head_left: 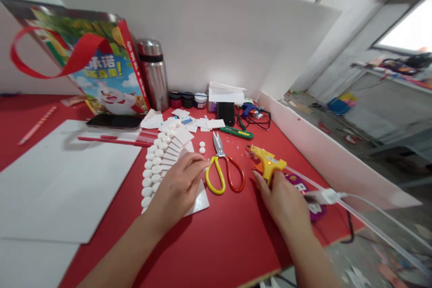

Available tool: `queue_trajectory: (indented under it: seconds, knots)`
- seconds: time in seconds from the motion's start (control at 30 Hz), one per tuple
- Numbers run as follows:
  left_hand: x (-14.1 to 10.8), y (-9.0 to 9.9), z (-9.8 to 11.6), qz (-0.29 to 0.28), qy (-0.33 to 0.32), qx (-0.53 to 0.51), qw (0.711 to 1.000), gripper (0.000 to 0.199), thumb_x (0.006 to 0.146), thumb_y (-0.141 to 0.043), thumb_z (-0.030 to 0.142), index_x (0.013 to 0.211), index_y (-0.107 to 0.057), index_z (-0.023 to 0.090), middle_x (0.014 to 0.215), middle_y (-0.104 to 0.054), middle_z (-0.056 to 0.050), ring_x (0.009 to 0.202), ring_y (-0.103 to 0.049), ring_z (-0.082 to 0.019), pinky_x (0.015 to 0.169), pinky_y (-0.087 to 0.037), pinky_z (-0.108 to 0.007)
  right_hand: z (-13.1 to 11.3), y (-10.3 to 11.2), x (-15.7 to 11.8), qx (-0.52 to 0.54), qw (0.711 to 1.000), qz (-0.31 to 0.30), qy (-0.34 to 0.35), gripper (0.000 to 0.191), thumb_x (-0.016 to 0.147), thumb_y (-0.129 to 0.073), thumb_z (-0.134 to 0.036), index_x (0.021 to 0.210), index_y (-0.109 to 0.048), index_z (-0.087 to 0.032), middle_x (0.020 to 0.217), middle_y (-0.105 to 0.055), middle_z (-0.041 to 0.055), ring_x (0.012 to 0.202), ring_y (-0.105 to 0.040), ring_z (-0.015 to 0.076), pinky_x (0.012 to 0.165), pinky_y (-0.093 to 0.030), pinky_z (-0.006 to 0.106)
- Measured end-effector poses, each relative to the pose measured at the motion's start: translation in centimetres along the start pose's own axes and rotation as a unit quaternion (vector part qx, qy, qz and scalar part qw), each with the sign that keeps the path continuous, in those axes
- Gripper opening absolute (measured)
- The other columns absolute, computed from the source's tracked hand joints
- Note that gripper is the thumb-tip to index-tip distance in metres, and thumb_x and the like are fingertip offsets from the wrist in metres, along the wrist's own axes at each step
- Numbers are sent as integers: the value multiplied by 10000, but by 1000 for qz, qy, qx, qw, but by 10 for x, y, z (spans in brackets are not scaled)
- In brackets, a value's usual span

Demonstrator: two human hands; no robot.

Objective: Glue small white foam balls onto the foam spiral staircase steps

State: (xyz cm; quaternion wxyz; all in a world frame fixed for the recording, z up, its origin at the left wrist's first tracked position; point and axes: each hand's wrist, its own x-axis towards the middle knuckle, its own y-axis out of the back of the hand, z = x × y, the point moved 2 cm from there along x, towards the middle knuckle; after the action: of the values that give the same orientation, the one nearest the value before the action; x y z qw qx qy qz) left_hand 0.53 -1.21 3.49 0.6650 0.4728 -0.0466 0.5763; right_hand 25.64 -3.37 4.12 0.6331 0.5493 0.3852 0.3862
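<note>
My right hand is wrapped round the handle of a yellow hot glue gun, its nozzle pointing to the upper left. My left hand is closed in a pinch beside the scissors; whatever sits between its fingertips is too small to make out. Scissors with one yellow and one red handle lie slightly open between my hands. Left of and partly behind my left hand, rows of white round discs run along a fan of white strips. Two loose white discs lie near the scissor blades.
White boards cover the left of the red table. A phone, steel flask, printed bag, paint jars and green cutter stand or lie toward the back. A cable crosses the right edge.
</note>
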Motion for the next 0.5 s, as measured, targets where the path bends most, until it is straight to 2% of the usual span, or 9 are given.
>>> queue_trajectory:
  seconds: [0.13, 0.3, 0.4, 0.5]
  knots:
    - [-1, -9, 2, -39, -28, 27, 998, 291, 960, -488, 31, 1156, -662, 157, 1060, -661, -110, 936, -666, -181, 803, -557, -290, -7, -4, 9, 23, 999, 7, -30, 433, 1050, -369, -495, 1099, -575, -117, 883, -759, 199, 818, -765, 340, 590, -430, 341]
    - [-9, -15, -7, -73, 2, 100, 992, 259, 977, -475, 89, 1180, -623, 153, 1025, -686, -119, 916, -670, -237, 789, -565, -370, -6, -13, 11, 117, 990, 74, -36, 300, 992, -484, -414, 1070, -561, -135, 834, -732, 158, 761, -731, 313, 601, -411, 331]
    - [-6, -17, -9, -71, 53, 130, 987, 249, 965, -491, 107, 1187, -597, 141, 1058, -703, -141, 953, -675, -268, 806, -559, -398, -2, -11, 12, 232, 962, 142, -12, 250, 911, -553, -438, 945, -549, -190, 755, -684, 99, 699, -679, 275, 600, -415, 317]
    - [8, -22, -6, -131, 113, 172, 970, 200, 957, -466, 97, 1086, -610, 144, 1040, -710, -147, 987, -673, -282, 859, -532, -414, -1, 0, 15, 306, 928, 209, 38, 265, 832, -575, -485, 861, -531, -225, 703, -632, 55, 618, -608, 243, 588, -414, 325]
